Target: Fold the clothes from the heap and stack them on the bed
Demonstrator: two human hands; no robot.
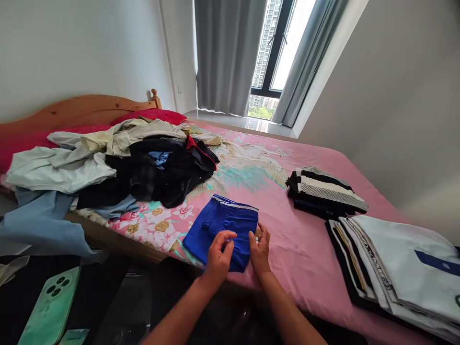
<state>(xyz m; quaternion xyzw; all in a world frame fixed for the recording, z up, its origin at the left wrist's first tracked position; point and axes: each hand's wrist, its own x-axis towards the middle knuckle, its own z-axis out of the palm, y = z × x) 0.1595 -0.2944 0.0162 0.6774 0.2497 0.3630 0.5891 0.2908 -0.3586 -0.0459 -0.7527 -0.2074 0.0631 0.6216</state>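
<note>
Probably light and limp: a folded blue garment [232,220] on a pink bedsheet [298,258]

The blue garment is laid flat at the near side of the bedsheet. A roughly four-sided shape is made by its folds, with puckered, seemingly elastic cloth towards the left and white trim along the far edge. From its smooth look, a thin, soft fabric may be judged: little weight should be felt and nothing is likely to be broken, but the layers could slip over one another if only the top one were pinched. It would best be taken by two opposite edges, with the fingers slid beneath every layer and the thumbs laid on top.

The left hand [219,256] is held over the near part of the garment, its thumb and forefinger curved and apart. The right hand [260,249] is placed at the right edge, thumb and fingers likewise apart; whether the cloth is touched by either cannot be told.

To the left, a rumpled heap of clothes [168,167] is spread in slack, overlapping folds. To the right, neater, flatter shapes are formed by a striped stack [327,191] and a thicker white-topped stack [402,249].
</note>
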